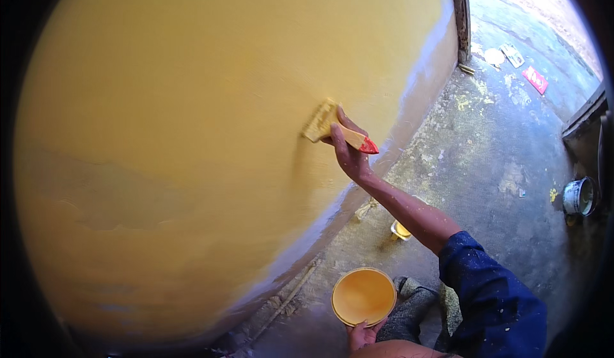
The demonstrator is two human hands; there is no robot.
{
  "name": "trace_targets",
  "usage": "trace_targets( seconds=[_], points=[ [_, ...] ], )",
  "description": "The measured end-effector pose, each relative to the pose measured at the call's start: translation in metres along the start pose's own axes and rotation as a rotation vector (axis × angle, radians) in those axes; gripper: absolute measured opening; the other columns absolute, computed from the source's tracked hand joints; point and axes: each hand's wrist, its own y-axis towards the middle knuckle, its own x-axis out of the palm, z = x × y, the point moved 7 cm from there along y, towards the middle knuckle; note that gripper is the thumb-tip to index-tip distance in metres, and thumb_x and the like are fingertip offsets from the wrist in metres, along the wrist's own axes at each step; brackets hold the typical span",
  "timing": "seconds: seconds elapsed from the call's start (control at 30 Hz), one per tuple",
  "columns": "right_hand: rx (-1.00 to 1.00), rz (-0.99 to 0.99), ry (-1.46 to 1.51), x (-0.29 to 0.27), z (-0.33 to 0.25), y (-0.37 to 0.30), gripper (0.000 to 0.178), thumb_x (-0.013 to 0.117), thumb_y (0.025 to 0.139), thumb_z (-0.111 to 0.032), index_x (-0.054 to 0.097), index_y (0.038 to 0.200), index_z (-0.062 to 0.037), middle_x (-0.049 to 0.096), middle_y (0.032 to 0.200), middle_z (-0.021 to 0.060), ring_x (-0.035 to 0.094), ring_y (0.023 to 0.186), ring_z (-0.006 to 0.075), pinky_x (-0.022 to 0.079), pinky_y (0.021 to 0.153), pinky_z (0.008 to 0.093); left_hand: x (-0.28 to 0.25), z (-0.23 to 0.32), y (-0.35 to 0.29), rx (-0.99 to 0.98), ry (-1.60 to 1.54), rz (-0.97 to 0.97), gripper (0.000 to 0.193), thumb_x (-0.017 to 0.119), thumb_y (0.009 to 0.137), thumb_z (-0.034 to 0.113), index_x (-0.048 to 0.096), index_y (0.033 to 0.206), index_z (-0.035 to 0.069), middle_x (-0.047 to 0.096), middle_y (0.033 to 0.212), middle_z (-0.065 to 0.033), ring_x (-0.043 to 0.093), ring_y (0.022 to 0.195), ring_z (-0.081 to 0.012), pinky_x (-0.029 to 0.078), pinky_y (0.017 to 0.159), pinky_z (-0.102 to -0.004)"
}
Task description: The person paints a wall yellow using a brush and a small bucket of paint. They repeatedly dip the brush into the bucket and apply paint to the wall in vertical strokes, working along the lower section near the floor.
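Note:
My right hand (350, 156) grips a wide flat paintbrush (321, 119) by its wooden handle, which ends in a red tip. The yellow-coated bristles are at the yellow wall (192, 102), with a shadow below them; whether they press on it is hard to tell. Low in front of me, my left hand (364, 336) holds a round bowl (333, 299) by its near rim. Yellow-orange paint (363, 294) lies inside the bowl. Duller, patchy yellow shows on the wall's lower left, and a pale whitish strip (307, 230) runs along its bottom edge.
A small container with yellow paint (401, 230) stands on the paint-spattered concrete floor (486, 166), partly behind my right forearm. A bucket (579, 197) sits at the right. Farther off lie a red packet (535, 80) and a white disc (494, 56). A thin stick (286, 300) lies by the wall's foot.

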Motion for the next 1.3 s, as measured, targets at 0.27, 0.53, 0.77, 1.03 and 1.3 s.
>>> trace_targets(
  seconds=[0.27,0.53,0.77,1.03,1.3],
  points=[
    [-0.082,0.098,-0.12,-0.006,-0.028,0.051,0.046,0.053,0.095,-0.013,0.044,0.132,0.013,0.065,0.11,0.0225,0.062,0.097,0.0171,0.051,0.083,0.0274,0.017,-0.002,0.0,0.137,0.251,0.127,0.063,0.047,0.084,-0.006,0.026,0.142,0.007,0.045,0.135,-0.0232,0.052,0.12,-0.0415,0.051,0.096,-0.055],
    [0.305,0.035,-0.484,-0.103,0.042,-0.001,0.054,0.05,0.098,-0.017,0.031,0.142,0.0066,0.06,0.111,0.0133,0.062,0.093,0.0161,0.056,0.083,0.031,0.029,-0.004,-0.016,0.172,0.242,0.055,0.062,0.048,0.085,-0.004,0.026,0.142,0.005,0.045,0.136,-0.0227,0.052,0.12,-0.0411,0.051,0.096,-0.0539],
    [-0.201,-0.015,-0.036,0.1,-0.142,0.144,0.051,0.054,0.095,-0.017,0.04,0.135,0.0113,0.067,0.092,0.0124,0.058,0.083,0.0093,0.048,0.075,0.0239,0.044,0.002,-0.04,0.181,0.185,0.028,0.062,0.049,0.084,-0.004,0.027,0.142,0.005,0.045,0.135,-0.0223,0.053,0.119,-0.0409,0.052,0.095,-0.0539],
    [0.655,0.269,-0.357,-0.037,-0.037,0.027,0.055,0.049,0.098,-0.02,0.029,0.145,0.0035,0.056,0.123,0.0156,0.06,0.103,0.021,0.052,0.09,0.0321,0.051,0.018,-0.082,0.23,0.118,0.017,0.061,0.05,0.084,-0.003,0.029,0.141,0.006,0.046,0.134,-0.0218,0.054,0.117,-0.0407,0.052,0.094,-0.054],
    [-0.105,-0.145,-0.029,0.145,-0.182,0.147,0.027,0.052,0.097,-0.021,0.063,0.108,0.001,0.062,0.089,0.0087,0.063,0.087,0.0138,0.054,0.081,0.0286,0.054,0.026,-0.124,0.261,0.067,0.025,0.062,0.051,0.083,-0.003,0.03,0.14,0.005,0.047,0.132,-0.0216,0.054,0.116,-0.0407,0.054,0.092,-0.0538]
  ],
)
